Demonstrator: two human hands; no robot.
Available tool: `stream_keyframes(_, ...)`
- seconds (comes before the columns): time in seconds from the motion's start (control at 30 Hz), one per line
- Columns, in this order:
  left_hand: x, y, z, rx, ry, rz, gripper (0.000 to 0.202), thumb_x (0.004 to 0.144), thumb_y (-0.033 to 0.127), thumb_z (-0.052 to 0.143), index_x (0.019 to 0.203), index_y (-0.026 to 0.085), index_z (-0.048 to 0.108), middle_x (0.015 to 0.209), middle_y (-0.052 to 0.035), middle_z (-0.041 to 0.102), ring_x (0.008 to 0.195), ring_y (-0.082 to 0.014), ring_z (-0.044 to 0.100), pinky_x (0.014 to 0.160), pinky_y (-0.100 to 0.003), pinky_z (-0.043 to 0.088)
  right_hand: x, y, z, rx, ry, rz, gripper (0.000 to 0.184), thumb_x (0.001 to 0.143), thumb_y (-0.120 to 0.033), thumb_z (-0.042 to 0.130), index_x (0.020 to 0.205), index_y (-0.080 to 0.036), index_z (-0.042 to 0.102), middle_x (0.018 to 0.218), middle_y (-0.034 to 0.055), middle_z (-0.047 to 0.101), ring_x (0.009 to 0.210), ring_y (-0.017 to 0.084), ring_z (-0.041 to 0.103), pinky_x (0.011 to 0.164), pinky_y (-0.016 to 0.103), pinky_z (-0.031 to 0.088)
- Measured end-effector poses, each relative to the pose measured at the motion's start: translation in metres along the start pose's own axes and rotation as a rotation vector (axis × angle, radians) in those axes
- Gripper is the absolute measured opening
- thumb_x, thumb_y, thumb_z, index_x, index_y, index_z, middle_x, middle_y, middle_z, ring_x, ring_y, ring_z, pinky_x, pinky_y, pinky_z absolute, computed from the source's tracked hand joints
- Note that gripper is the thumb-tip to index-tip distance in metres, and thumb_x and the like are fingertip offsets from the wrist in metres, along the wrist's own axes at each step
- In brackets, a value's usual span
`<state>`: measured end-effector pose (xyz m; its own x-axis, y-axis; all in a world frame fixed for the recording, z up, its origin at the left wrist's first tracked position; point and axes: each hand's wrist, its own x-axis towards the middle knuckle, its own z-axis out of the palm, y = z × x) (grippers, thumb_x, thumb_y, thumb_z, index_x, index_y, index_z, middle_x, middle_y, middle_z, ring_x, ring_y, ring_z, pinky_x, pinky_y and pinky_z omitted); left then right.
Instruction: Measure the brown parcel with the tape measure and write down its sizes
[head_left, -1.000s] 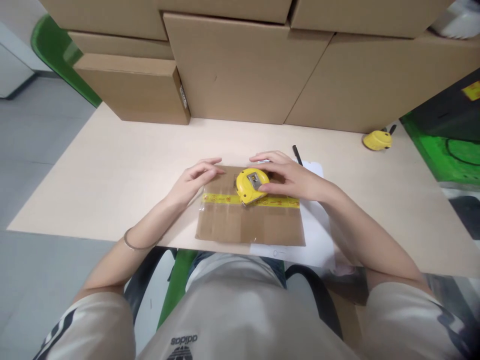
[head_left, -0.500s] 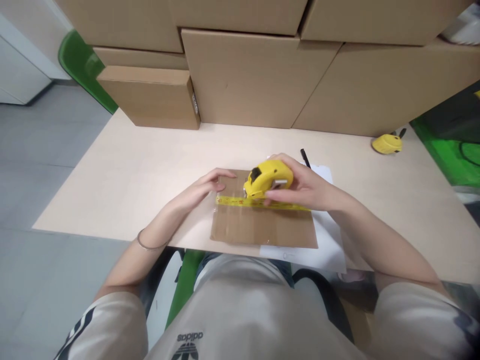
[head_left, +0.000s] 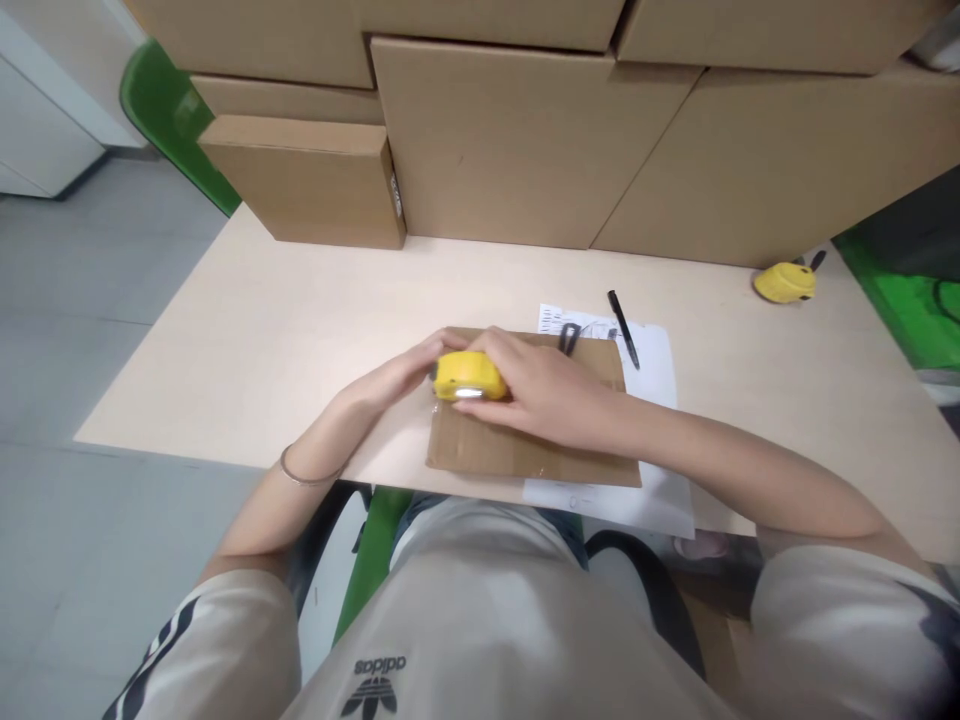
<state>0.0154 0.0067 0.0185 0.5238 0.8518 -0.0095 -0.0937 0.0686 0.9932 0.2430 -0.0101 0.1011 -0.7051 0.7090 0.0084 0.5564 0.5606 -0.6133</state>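
My right hand [head_left: 536, 385] is wrapped around a yellow tape measure [head_left: 469, 377], held above the left part of a flat cardboard box [head_left: 480, 440]. A black wrist loop hangs from under that hand over the box. My left hand [head_left: 405, 368] lies by the box's left edge, its fingers stretched out towards the far left corner and the tape measure's front end. Some of its fingertips are hidden behind the tape measure. No blade shows between the case and the box.
Printed white paper [head_left: 660, 400] lies partly under the box, with a black pen [head_left: 623, 330] on it. Another yellow tape measure [head_left: 785, 282] sits at the back right. Large cartons [head_left: 517, 150] wall off the table's far side; a smaller carton [head_left: 300, 190] stands back left.
My right hand has moved left with the tape measure, up to my left hand. The yellow blade that lay across the box is no longer visible. The pen and wrist loop now show.
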Motion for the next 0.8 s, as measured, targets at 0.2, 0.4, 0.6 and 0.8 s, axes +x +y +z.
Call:
stream_keyframes(0.2, -0.004, 0.005, -0.010, 0.281, -0.054, 0.042, 0.040, 0.088, 0.046, 0.079, 0.124, 0.030, 0.072, 0.124, -0.0063, 0.069, 0.109, -0.0252, 0.063, 0.091, -0.037, 0.049, -0.067, 0.042, -0.030, 0.014, 0.229, 0.094, 0.041, 0.084, -0.059, 0.080, 0.098, -0.027, 0.060, 0.100, 0.0050, 0.069, 0.085, 0.026, 0.067, 0.071, 0.039, 0.049)
stream_keyframes(0.4, -0.002, 0.001, -0.016, 0.292, -0.103, 0.044, 0.043, 0.089, 0.047, 0.079, 0.127, 0.029, 0.068, 0.128, -0.0074, 0.066, 0.111, -0.0248, 0.061, 0.090, -0.037, 0.049, -0.139, 0.081, -0.051, 0.128, 0.486, 0.279, 0.034, 0.078, -0.050, 0.086, 0.095, -0.030, 0.064, 0.094, 0.0029, 0.067, 0.075, 0.022, 0.062, 0.060, 0.036, 0.045)
stream_keyframes(0.6, -0.001, 0.000, -0.019, 0.368, -0.106, 0.064, 0.045, 0.090, 0.050, 0.077, 0.129, 0.030, 0.067, 0.125, -0.0065, 0.066, 0.110, -0.0245, 0.059, 0.090, -0.038, 0.048, -0.147, 0.092, -0.038, 0.169, 0.532, 0.352, 0.039, 0.073, -0.051, 0.089, 0.091, -0.028, 0.063, 0.085, 0.0007, 0.066, 0.068, 0.018, 0.058, 0.057, 0.034, 0.042)
stream_keyframes(0.8, -0.001, -0.001, -0.021, 0.407, -0.096, 0.073, 0.048, 0.089, 0.054, 0.077, 0.130, 0.030, 0.067, 0.125, -0.0068, 0.066, 0.108, -0.0245, 0.060, 0.090, -0.039, 0.049, -0.128, 0.078, -0.055, 0.104, 0.512, 0.206, 0.036, 0.078, -0.053, 0.086, 0.090, -0.027, 0.064, 0.086, 0.0015, 0.066, 0.071, 0.019, 0.060, 0.060, 0.034, 0.043)
